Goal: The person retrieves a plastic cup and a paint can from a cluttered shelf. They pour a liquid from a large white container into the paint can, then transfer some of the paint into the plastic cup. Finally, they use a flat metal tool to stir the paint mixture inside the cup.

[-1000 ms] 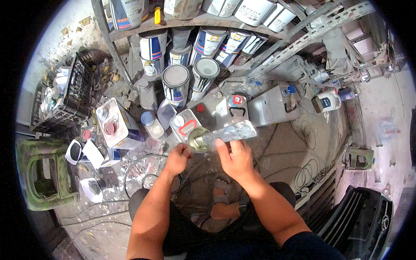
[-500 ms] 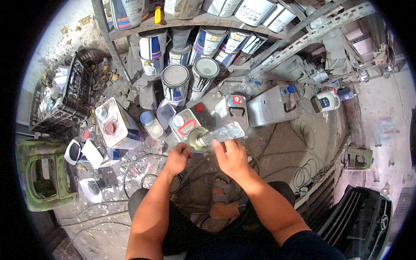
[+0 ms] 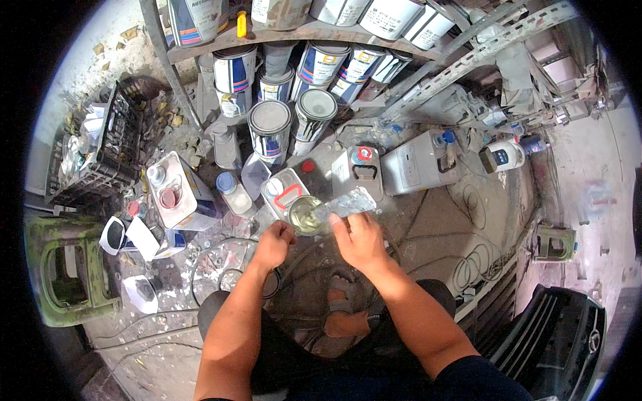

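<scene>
My left hand (image 3: pixel 275 243) is closed at the near left side of a small round cup (image 3: pixel 295 224), pinching its edge. Pale yellow-green liquid (image 3: pixel 306 212) swirls inside the cup. My right hand (image 3: pixel 359 240) grips a broad, flat, smeared grey strip (image 3: pixel 354 202) between thumb and fingers. Its left end reaches into the cup; the other end points up to the right. Just behind the cup stands a pale can with a red handle (image 3: pixel 289 196). Left of that is a bottle with a blue cap (image 3: pixel 227 182).
A white square can (image 3: pixel 190 204) stands at left, near a black crate (image 3: pixel 100 150). Two grey jerrycans (image 3: pixel 414 164) (image 3: pixel 344 175) are at right. Paint tins (image 3: pixel 270 130) crowd the shelf (image 3: pixel 321 31) behind. A green stool (image 3: pixel 43 267), hoses (image 3: pixel 473 267) and a black grille (image 3: pixel 555 341) lie around.
The strip has shifted slightly in the cup and its far end has tilted a little. My right hand has moved a touch to the right. The left hand stays in place.
</scene>
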`<state>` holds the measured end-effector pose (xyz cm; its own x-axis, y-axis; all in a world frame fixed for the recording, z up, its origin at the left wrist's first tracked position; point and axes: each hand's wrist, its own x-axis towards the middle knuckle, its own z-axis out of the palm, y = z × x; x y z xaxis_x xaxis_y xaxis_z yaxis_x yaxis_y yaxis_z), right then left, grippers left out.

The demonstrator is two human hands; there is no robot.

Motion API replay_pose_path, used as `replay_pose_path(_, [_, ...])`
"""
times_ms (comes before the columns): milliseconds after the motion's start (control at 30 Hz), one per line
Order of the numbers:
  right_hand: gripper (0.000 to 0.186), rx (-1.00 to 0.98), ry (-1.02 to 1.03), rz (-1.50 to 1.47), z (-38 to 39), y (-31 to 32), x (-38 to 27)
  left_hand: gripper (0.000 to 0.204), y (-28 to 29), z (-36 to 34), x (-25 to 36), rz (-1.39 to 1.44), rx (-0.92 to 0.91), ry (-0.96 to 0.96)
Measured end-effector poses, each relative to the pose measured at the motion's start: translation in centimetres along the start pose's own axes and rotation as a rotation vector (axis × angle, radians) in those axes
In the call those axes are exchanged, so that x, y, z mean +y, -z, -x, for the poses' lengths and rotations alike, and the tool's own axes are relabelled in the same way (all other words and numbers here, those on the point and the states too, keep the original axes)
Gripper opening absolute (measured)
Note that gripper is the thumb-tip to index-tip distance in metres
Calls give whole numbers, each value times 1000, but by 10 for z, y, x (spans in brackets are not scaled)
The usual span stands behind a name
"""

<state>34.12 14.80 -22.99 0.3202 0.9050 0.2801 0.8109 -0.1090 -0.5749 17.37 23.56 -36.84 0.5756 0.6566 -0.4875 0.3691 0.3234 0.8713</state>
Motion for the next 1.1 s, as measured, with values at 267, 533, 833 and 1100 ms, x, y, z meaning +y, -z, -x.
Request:
replay_pose_path(267, [17, 94, -13, -138, -5, 18, -23, 22, 1, -1, -10, 27, 21, -15])
replay_pose_path(533, [16, 3, 39, -40, -4, 15, 1, 23, 0, -1, -4, 4, 9, -15])
replay_pose_path(833, [15, 114, 26, -133, -5, 14, -25, 23, -1, 2, -2, 7, 25, -10])
replay_pose_path(1100, [14, 42, 80, -118, -11, 28, -12, 23, -1, 2, 0, -7, 20, -29])
